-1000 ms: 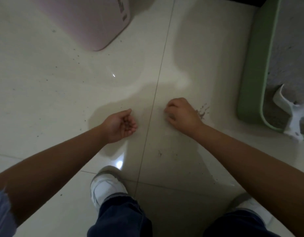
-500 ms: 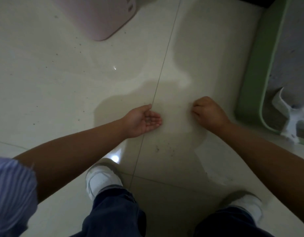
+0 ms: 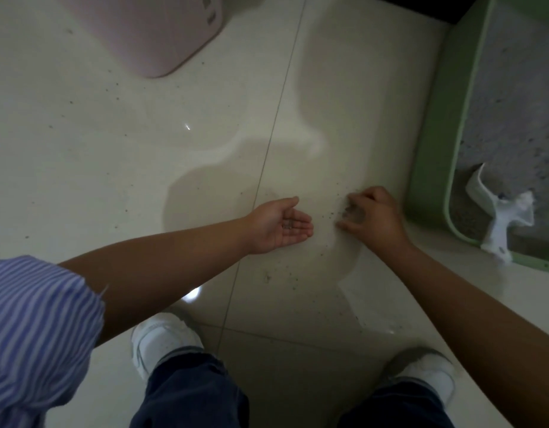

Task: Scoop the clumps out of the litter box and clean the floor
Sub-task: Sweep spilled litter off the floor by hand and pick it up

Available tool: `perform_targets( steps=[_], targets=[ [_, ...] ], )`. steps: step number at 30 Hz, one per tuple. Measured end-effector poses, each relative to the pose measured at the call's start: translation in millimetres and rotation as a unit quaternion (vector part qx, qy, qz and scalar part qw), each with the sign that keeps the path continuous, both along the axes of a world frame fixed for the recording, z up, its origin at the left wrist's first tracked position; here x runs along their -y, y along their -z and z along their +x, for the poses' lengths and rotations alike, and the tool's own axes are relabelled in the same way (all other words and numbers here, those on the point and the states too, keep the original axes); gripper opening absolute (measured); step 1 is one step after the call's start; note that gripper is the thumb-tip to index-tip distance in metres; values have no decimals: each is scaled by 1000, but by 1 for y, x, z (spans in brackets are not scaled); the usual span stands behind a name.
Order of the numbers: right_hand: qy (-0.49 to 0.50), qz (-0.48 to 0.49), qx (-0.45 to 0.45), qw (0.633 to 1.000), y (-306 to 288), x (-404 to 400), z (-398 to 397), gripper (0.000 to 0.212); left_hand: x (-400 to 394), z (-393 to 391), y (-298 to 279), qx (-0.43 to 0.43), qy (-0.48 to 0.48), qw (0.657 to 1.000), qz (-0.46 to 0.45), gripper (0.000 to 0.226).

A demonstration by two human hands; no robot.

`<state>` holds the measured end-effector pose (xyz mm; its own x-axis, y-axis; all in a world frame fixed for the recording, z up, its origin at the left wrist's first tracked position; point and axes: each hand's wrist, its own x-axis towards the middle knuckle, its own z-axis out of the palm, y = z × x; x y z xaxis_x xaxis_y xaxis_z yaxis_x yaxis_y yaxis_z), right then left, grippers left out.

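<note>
Scattered grey litter grains [image 3: 293,274] speckle the pale tiled floor [image 3: 112,149]. My left hand [image 3: 279,225] is held palm up just above the floor, fingers relaxed, with a few litter grains [image 3: 288,224] lying in the palm. A little to its right, my right hand [image 3: 372,217] is knuckles up on the floor, and its curled fingers pinch at a small heap of grains. The green litter box [image 3: 433,143] stands right of that hand, filled with grey litter. A white scoop [image 3: 495,217] leans inside the box at its near corner.
A pink bin [image 3: 149,29] stands on the floor at the top left. My white shoes [image 3: 162,338] [image 3: 427,375] and dark trouser legs fill the bottom of the view. A tile joint runs between my hands.
My left hand has moved right and turned palm up with grains in it. My right hand has shifted right toward the litter box, fingers still curled on the floor.
</note>
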<state>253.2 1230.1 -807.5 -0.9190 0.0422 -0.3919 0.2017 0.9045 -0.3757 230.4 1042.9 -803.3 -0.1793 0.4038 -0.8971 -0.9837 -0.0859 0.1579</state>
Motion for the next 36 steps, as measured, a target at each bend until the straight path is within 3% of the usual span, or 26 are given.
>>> perform_targets(
  steps=[4, 7, 12, 16, 19, 21, 24, 28, 31, 33, 36],
  targets=[
    [-39, 10, 2, 999, 2, 0, 3, 28, 5, 2, -1, 4, -1, 1000, -2, 46],
    [-89, 25, -55, 994, 1, 2, 4, 12, 7, 3, -2, 9, -2, 1000, -4, 46],
    [-141, 69, -75, 985, 4, 6, 3, 4, 7, 0, -7, 18, -9, 1000, -2, 50],
    [-147, 92, -41, 984, 8, 6, 1, 20, 8, -4, -11, 26, -31, 999, 11, 63],
    [-152, 91, -37, 983, 5, 9, -2, 14, 11, -7, -10, 35, -48, 998, 28, 72],
    [-114, 82, -21, 990, 3, 14, -3, 12, 13, -8, -7, 42, -56, 997, 42, 78],
    [-34, 78, 1, 996, 0, 18, -7, 29, 16, -8, -5, 49, -65, 995, 59, 80],
    [66, -44, -1, 997, -19, 39, -10, 15, 18, -8, 0, 51, -56, 995, 66, 78],
    [6, -145, -6, 989, -33, 60, -7, 15, 17, -6, 6, 39, -32, 997, 65, 78],
    [-82, -124, -26, 989, -35, 65, -2, 21, 17, -4, 9, 42, -21, 996, 71, 80],
    [-115, -92, -80, 986, -31, 56, 2, 34, 17, -5, 5, 40, -13, 997, 64, 66]
  ],
)
